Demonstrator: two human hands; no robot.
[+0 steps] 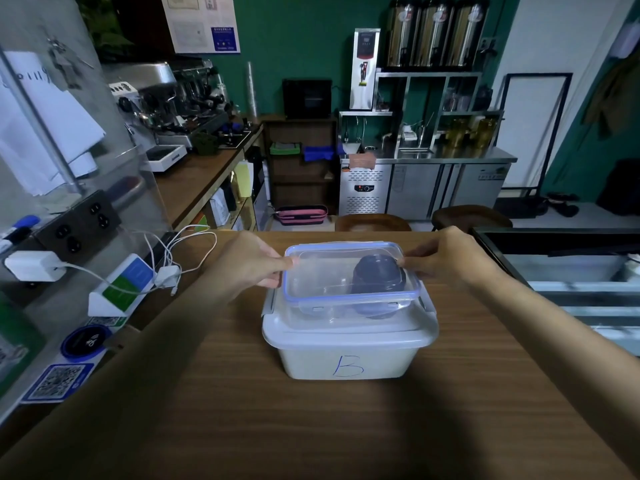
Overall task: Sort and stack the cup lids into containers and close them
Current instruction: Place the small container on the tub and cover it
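Containers, two of them, stacked mid-counter. The clear box (346,271) with the blue-rimmed lid is up top, over the white bin (346,358). Can't tell if it's resting on the bin's lid or held just off it. Both have their lids on. The bin has a big "B" in blue marker on the front, and that's the only writing I can actually read.

Inside the clear box there's one stack of dark lids (379,275) on the right side. How many are in the stack, no idea, it's blurry through the plastic. There's some see-through stuff next to it that I can't make out either.

Left hand (249,265) grips the box's left edge, thumb on top of the lid and fingers curled down the side. Right hand (446,258) does the same on the right edge.

All this is on a wood counter (311,427). Off to the left there's one white charger (34,266) with cables and one QR card (57,381), its text too small to read. Behind the counter are two stools (372,223). Further back are one espresso machine (166,95) and three steel urns (436,32) on a high shelf.
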